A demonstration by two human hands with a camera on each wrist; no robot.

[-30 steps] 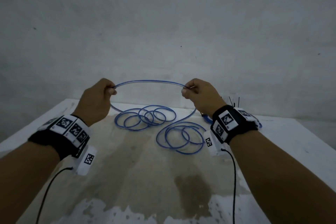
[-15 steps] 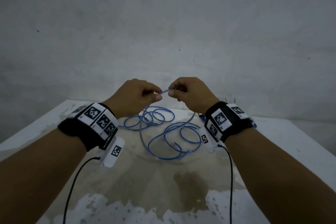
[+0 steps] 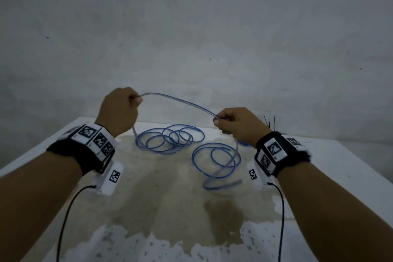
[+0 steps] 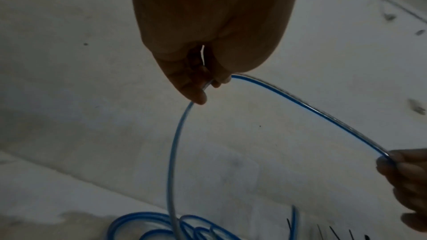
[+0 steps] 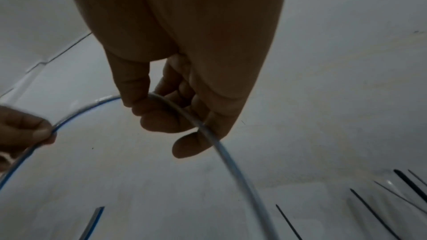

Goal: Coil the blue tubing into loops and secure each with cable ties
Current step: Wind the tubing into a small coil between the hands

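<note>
The blue tubing [image 3: 170, 138] lies in loose loops on the white table [image 3: 340, 168], and one stretch [image 3: 178, 101] arcs through the air between my hands. My left hand [image 3: 136, 100] is raised on the left and pinches the tubing [image 4: 289, 101] between thumb and curled fingers. Lower on the right, my right hand [image 3: 219, 119] pinches the other end of that stretch, and the tubing [image 5: 203, 125] runs down past its fingers to the table. Black cable ties [image 3: 269, 122] stick up behind my right wrist; they also show in the right wrist view [image 5: 374, 213].
A grey wall [image 3: 191, 27] rises right behind the table's far edge. The tabletop has a large stained, worn patch [image 3: 170, 198] in front of the loops. Thin black cables [image 3: 63, 219] hang from both wrist units.
My hands were close together half a second ago and have moved apart. The left hand rose up and left, and a longer stretch of tubing now spans between them.
</note>
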